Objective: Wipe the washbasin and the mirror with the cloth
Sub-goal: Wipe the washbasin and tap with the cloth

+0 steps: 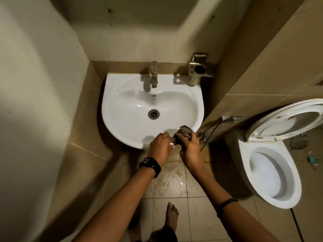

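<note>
A white washbasin [122, 126] is fixed to the back wall, with a metal tap [154, 74] at its rear and a drain [153, 114] in the bowl. A dark checked cloth [184, 132] is bunched at the basin's near right rim. My right hand [189, 147] grips the cloth from the right. My left hand [160, 147], with a black watch on its wrist, pinches the cloth's left end just over the front rim. No mirror is in view.
A metal holder [201, 67] hangs on the wall right of the tap. A toilet [272, 173] with its lid up stands at the right, a spray hose [230, 119] beside it. The tiled floor [171, 180] below is wet and stained. My bare foot [172, 213] stands there.
</note>
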